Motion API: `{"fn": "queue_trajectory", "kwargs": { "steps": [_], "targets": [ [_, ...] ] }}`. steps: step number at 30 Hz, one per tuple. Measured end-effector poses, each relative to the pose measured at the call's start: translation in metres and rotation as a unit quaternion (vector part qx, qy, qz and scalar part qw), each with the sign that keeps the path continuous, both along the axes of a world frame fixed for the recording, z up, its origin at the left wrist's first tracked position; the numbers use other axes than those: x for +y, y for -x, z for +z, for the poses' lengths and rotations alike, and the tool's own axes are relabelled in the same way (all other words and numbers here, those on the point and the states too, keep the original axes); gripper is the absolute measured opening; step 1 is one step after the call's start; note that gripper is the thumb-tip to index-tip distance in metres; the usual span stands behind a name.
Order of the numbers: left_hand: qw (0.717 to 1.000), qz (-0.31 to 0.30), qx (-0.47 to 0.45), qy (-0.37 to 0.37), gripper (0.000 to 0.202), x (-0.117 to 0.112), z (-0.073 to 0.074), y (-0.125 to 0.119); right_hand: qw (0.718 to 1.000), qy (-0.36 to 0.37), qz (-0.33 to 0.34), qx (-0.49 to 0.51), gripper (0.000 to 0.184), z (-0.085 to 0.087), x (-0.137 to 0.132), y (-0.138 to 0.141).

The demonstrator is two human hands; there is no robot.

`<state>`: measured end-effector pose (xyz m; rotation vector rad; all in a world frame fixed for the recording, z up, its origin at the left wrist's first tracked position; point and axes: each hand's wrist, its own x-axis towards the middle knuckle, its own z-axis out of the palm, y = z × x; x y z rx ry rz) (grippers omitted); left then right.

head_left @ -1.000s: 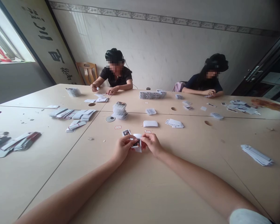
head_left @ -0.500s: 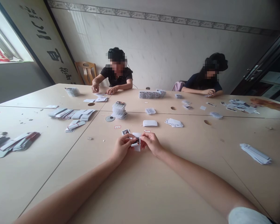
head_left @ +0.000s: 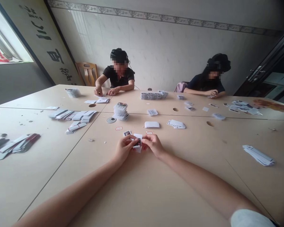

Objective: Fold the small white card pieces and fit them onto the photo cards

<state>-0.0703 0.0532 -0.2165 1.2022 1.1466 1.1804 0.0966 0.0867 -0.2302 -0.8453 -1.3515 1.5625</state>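
Observation:
Over the middle of the table, my left hand [head_left: 126,145] pinches a small dark printed card [head_left: 137,142] between thumb and fingers. White paper [head_left: 138,150] shows above and below the card, and I cannot tell whether the two are joined. My right hand [head_left: 153,145] has its thumb and fingers closed at the right edge of the paper, its fingertips partly hidden. Just behind my left hand lies another small printed card [head_left: 127,133]. A red-edged label [head_left: 149,132] sits beyond my right fingers.
Beyond my hands stand a stack of clear packs [head_left: 121,111], a white card stack [head_left: 152,125] and fanned cards [head_left: 176,124]. Paper bundles [head_left: 73,115] lie left, long strips [head_left: 258,155] right. Two people [head_left: 119,75] sit across the table, handling small items.
Both my hands stay almost in place. The dark card between them has tilted slightly, and the paper shows a little differently around it. The person at far left has shifted one hand slightly.

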Motion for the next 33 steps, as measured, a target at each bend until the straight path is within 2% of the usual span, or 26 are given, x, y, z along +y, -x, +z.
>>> {"fn": "queue_trajectory", "kwargs": {
  "steps": [8, 21, 33],
  "targets": [
    [1.0, -0.008, 0.001, -0.004, 0.043, -0.0006, 0.0002, -0.0005, 1.0, -0.003, -0.013, -0.008, 0.019, 0.0, -0.0011, 0.0002],
    [0.999, -0.028, -0.018, -0.019, 0.037, 0.0017, -0.0011, -0.0009, 1.0, -0.017, 0.002, 0.011, 0.015, -0.0028, 0.0003, -0.0012],
    [0.998, -0.023, -0.048, 0.019, 0.04, 0.0015, -0.0027, 0.0, 0.999, -0.045, 0.014, 0.019, 0.02, -0.0051, 0.002, -0.0027]
  ]
}}
